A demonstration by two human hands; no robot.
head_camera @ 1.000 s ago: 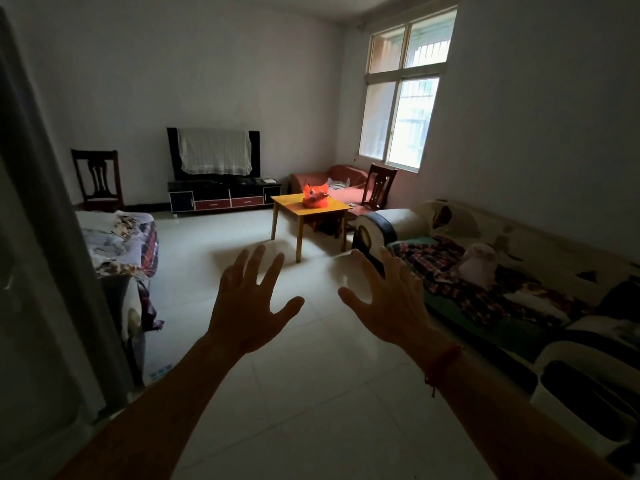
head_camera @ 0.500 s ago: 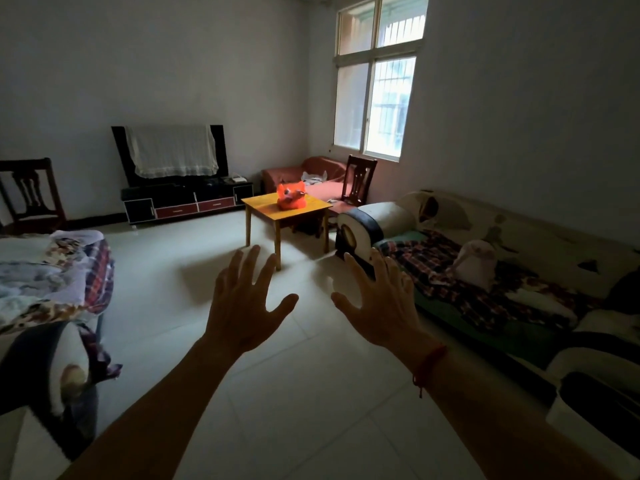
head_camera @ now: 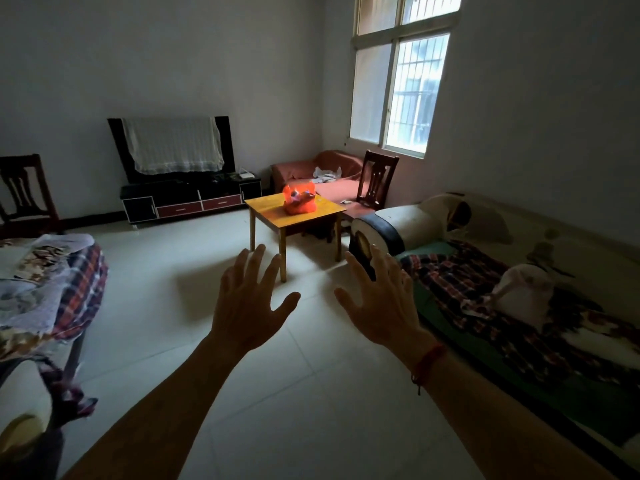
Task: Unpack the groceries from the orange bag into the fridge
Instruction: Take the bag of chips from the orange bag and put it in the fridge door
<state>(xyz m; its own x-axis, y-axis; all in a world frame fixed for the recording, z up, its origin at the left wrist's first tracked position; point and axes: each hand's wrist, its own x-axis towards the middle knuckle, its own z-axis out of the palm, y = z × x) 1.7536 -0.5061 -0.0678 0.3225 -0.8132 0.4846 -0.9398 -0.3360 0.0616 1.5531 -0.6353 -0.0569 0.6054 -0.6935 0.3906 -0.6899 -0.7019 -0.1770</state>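
Your left hand (head_camera: 247, 306) and right hand (head_camera: 381, 303) hang over the pale tiled floor (head_camera: 294, 410) with fingers spread, holding nothing. The orange bag (head_camera: 299, 203) sits on the yellow table (head_camera: 277, 214), well ahead, between the TV stand (head_camera: 190, 200) and the sofa (head_camera: 519, 289).

Home living room: cloth-draped TV (head_camera: 173, 147) on low stand (head_camera: 190, 200) far beyond the fingers (head_camera: 254, 268), blanket-covered sofa (head_camera: 415, 220) to their right, small wooden tabletop (head_camera: 270, 211) just ahead, wooden chair (head_camera: 377, 174), barred window (head_camera: 405, 91), tiled floor (head_camera: 311, 410) below.
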